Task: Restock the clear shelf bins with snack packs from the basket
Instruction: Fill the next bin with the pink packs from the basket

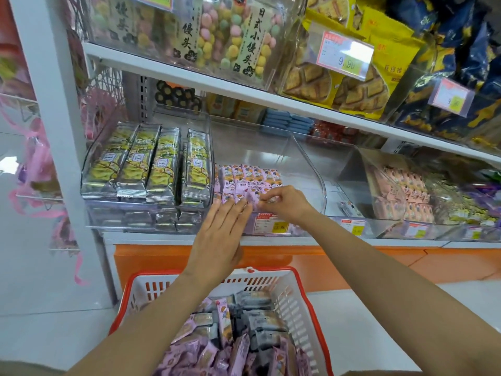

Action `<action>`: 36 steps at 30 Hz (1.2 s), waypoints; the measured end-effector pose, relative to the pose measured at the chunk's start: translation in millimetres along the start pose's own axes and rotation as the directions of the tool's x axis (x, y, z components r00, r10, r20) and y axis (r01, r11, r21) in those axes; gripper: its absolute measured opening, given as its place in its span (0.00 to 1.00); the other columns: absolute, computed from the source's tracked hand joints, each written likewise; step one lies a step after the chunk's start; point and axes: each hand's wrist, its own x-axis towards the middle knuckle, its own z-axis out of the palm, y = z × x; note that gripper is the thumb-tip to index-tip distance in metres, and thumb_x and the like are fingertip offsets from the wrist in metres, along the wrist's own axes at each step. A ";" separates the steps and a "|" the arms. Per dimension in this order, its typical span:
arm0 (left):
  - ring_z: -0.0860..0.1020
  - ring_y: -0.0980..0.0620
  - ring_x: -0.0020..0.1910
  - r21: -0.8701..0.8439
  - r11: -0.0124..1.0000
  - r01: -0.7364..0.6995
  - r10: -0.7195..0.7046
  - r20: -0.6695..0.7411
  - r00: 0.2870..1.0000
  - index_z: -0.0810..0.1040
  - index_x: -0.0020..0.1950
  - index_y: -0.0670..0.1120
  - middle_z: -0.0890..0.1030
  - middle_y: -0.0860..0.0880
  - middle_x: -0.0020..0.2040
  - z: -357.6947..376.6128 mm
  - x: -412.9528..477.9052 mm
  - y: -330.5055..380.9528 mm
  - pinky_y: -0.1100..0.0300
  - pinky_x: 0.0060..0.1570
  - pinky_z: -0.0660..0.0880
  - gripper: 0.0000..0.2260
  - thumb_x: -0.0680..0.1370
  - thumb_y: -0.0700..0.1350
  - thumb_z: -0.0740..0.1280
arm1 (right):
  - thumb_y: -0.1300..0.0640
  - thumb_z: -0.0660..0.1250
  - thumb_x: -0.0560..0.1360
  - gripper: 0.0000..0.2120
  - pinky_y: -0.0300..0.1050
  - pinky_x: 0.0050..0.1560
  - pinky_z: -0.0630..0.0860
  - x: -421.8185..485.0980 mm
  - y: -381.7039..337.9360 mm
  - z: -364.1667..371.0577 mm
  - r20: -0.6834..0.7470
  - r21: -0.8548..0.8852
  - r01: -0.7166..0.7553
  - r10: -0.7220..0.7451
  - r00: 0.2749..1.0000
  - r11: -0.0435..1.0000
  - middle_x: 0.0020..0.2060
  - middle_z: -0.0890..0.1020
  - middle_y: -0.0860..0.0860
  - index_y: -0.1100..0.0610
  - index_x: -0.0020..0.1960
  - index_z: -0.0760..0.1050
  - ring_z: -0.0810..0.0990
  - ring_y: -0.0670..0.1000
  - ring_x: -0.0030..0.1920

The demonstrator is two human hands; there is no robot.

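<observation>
Left hand (220, 240) was flat, fingers straight, above basket (295, 305) of loose packs (189, 354), purple and grey; its tips (240, 207) rested on purple packs (249, 175) at front of middle bin (307, 164). Right hand (288, 203) beside it pinched one pack (267, 199) there. Yellow packs (146, 164) filled left bin (206, 123). Bagged snacks (352, 85) sat on upper shelf (244, 89).

Left grip (221, 234) lies flat, fingers straight, against purple snack packs (249, 175) at the front of the clear bin (311, 169). Right grip (287, 203) pinches 1 of them there. Red-rimmed basket (273, 269) below holds more.
</observation>
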 end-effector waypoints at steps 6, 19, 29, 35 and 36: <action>0.67 0.41 0.73 -0.022 1.000 0.009 -0.010 -0.013 1.000 0.62 0.77 0.40 0.70 0.42 0.73 1.6 -0.2 2.6 0.44 0.76 0.52 0.40 0.66 0.40 0.72 | 0.52 0.71 0.76 0.09 0.41 0.47 0.74 1.4 3.0 1.1 0.082 0.032 0.006 -0.009 0.997 0.999 0.51 0.84 0.50 0.54 0.53 0.85 0.78 0.48 0.49; 0.69 0.43 0.60 -0.011 0.979 -0.203 0.202 -0.048 0.978 0.76 0.63 0.45 0.72 0.44 0.61 16.0 -29.9 15.9 0.47 0.63 0.62 0.22 0.68 0.44 0.67 | 0.62 0.68 0.76 0.07 0.39 0.45 0.76 -75.8 52.6 4.5 -0.217 0.271 0.476 -0.429 0.877 0.837 0.43 0.82 0.47 0.54 0.51 0.83 0.79 0.47 0.43; 0.77 0.41 0.61 0.052 0.998 0.032 -0.054 0.505 0.861 0.74 0.70 0.39 0.78 0.41 0.64 54.5 -57.0 7.8 0.45 0.61 0.75 0.39 0.61 0.47 0.80 | 0.55 0.70 0.77 0.10 0.36 0.50 0.73 -112.1 155.4 99.0 0.410 0.052 0.196 -0.200 0.890 0.979 0.52 0.82 0.51 0.56 0.56 0.81 0.78 0.44 0.47; 0.74 0.38 0.62 0.072 0.997 0.035 -0.067 0.519 0.852 0.72 0.70 0.36 0.76 0.38 0.64 73.0 -66.4 7.3 0.41 0.61 0.73 0.42 0.58 0.45 0.79 | 0.54 0.75 0.73 0.22 0.45 0.57 0.72 -126.4 187.5 124.3 0.779 -0.121 0.185 -0.023 0.627 0.975 0.60 0.75 0.55 0.55 0.65 0.76 0.73 0.51 0.56; 0.74 0.37 0.62 0.070 0.997 0.039 -0.069 0.509 0.858 0.72 0.70 0.36 0.75 0.38 0.64 74.6 -66.7 8.3 0.40 0.61 0.73 0.42 0.59 0.44 0.79 | 0.54 0.75 0.73 0.23 0.47 0.61 0.71 -128.3 191.6 125.4 0.805 -0.142 0.208 -0.009 0.594 0.968 0.62 0.73 0.55 0.54 0.66 0.75 0.72 0.53 0.60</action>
